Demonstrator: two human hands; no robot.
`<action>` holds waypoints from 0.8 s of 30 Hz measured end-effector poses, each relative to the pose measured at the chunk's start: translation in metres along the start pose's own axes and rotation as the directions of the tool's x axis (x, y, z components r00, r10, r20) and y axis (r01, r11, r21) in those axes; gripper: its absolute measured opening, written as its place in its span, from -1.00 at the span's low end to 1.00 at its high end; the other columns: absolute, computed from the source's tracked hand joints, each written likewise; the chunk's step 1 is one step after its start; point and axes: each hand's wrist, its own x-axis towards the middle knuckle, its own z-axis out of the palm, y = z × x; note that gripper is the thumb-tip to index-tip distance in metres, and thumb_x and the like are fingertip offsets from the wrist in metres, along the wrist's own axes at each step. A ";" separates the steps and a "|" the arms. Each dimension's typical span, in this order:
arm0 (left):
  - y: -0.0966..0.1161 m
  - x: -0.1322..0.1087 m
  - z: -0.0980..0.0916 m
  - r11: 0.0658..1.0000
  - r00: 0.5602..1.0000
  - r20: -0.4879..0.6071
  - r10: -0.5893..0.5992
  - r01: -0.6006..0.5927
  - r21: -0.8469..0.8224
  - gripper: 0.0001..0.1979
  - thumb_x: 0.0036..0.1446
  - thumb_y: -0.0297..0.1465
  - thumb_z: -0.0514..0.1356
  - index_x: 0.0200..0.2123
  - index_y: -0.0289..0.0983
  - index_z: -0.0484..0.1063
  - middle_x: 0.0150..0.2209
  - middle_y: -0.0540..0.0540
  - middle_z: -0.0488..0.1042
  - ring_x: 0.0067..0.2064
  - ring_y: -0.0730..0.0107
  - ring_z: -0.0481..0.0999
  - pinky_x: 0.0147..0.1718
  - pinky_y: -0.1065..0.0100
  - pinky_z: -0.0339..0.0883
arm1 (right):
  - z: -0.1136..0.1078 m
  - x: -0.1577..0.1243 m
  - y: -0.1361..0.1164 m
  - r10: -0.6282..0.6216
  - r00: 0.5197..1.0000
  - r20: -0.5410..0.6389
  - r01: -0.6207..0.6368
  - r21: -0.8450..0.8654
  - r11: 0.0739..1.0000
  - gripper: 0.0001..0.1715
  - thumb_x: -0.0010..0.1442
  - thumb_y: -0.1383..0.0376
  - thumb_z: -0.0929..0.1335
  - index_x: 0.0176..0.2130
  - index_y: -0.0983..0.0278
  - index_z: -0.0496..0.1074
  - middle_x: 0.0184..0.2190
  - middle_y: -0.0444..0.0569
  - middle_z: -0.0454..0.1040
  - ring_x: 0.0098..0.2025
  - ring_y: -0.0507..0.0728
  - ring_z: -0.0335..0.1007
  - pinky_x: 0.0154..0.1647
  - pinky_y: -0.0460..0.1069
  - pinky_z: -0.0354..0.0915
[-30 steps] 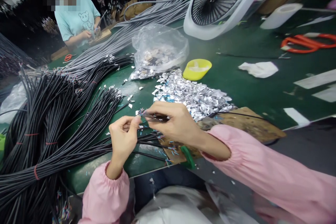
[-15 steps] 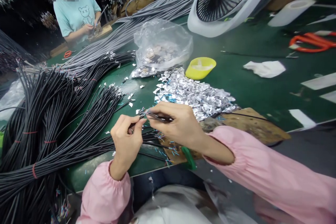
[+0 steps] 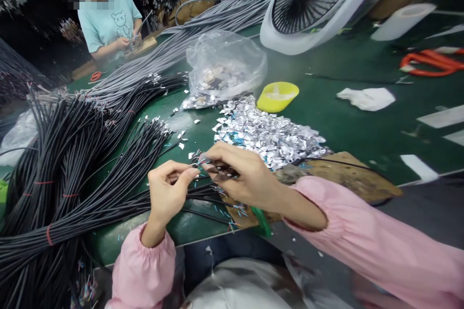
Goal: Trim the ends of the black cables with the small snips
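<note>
My left hand is closed in a pinch on the stripped end of a black cable, near the table's front edge. My right hand is closed around a dark slim tool whose tip meets the cable's frayed wire ends. Both wrists wear pink sleeves. A pile of silver foil scraps lies just beyond my right hand. A worn wooden board lies under my right forearm.
Big bundles of black cables fill the left; grey cables run to the back. A clear plastic bag, yellow dish, white fan, white cloth and orange scissors stand beyond. Another person works far left.
My hands stay together on the cable end with only small finger shifts. The view has tilted slightly, so the table's things sit a little lower.
</note>
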 end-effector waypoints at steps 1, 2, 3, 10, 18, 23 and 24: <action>-0.001 0.000 0.000 1.000 1.000 0.001 0.001 -0.001 -0.001 -0.87 -0.11 -0.39 0.29 -0.59 -0.32 0.48 -0.68 0.06 0.33 -0.66 0.62 0.26 -0.70 0.55 0.12 | 0.000 -0.001 0.001 -0.033 0.999 0.007 0.033 -0.027 0.999 -0.85 0.11 0.51 0.20 -0.34 0.36 0.32 -0.49 -0.01 0.36 -0.49 0.01 0.26 -0.52 -0.11 0.22; -0.001 -0.001 -0.001 1.000 1.000 0.007 0.000 0.000 -0.001 -0.87 -0.10 -0.38 0.28 -0.59 -0.32 0.48 -0.67 0.05 0.35 -0.65 0.61 0.27 -0.68 0.55 0.13 | 0.001 -0.001 0.002 -0.054 0.998 0.016 0.055 -0.052 0.997 -0.83 0.11 0.52 0.19 -0.33 0.36 0.31 -0.48 0.00 0.36 -0.47 0.02 0.27 -0.52 -0.11 0.23; -0.002 -0.001 -0.001 1.000 1.000 0.012 0.003 -0.003 0.004 -0.86 -0.08 -0.37 0.27 -0.58 -0.32 0.48 -0.66 0.04 0.36 -0.64 0.60 0.28 -0.67 0.54 0.14 | 0.001 -0.002 0.002 -0.066 0.998 0.022 0.067 -0.072 0.995 -0.82 0.11 0.53 0.18 -0.32 0.36 0.31 -0.48 0.01 0.36 -0.47 0.03 0.27 -0.52 -0.10 0.23; -0.006 -0.001 -0.002 0.957 0.979 -0.023 0.205 -0.195 0.213 -0.91 -0.05 -0.42 0.28 -0.55 -0.30 0.50 -0.61 0.03 0.41 -0.58 0.56 0.32 -0.60 0.51 0.15 | 0.002 -0.003 0.003 -0.050 0.998 -0.024 0.049 -0.045 0.998 -0.85 0.14 0.52 0.23 -0.29 0.32 0.32 -0.45 -0.01 0.39 -0.44 0.02 0.31 -0.48 -0.09 0.27; -0.010 -0.001 -0.004 0.867 0.913 0.029 0.406 -0.395 0.302 -0.91 -0.02 -0.44 0.28 -0.53 -0.28 0.48 -0.60 0.04 0.41 -0.56 0.56 0.32 -0.59 0.49 0.16 | -0.001 0.001 -0.002 0.183 0.982 0.053 -0.190 0.173 0.966 -0.86 0.19 0.38 0.24 -0.39 0.32 0.34 -0.54 -0.09 0.32 -0.52 -0.01 0.21 -0.54 -0.11 0.18; -0.013 -0.003 -0.002 0.688 0.786 0.042 0.617 -0.565 0.456 -0.92 0.00 -0.50 0.27 -0.50 -0.28 0.44 -0.56 0.05 0.41 -0.52 0.58 0.35 -0.56 0.51 0.19 | 0.000 0.007 -0.004 0.439 0.874 0.208 -0.485 0.356 0.798 -0.56 0.16 0.00 0.26 -0.51 0.29 0.28 -0.65 -0.18 0.19 -0.60 -0.04 0.09 -0.62 -0.12 0.11; -0.013 -0.003 -0.002 0.657 0.765 0.038 0.643 -0.576 0.486 -0.91 0.00 -0.52 0.27 -0.49 -0.28 0.43 -0.55 0.06 0.41 -0.52 0.59 0.35 -0.55 0.51 0.20 | 0.001 0.007 -0.004 0.454 0.868 0.201 -0.496 0.345 0.797 -0.52 0.15 -0.04 0.25 -0.54 0.28 0.26 -0.67 -0.20 0.15 -0.62 -0.04 0.05 -0.64 -0.12 0.07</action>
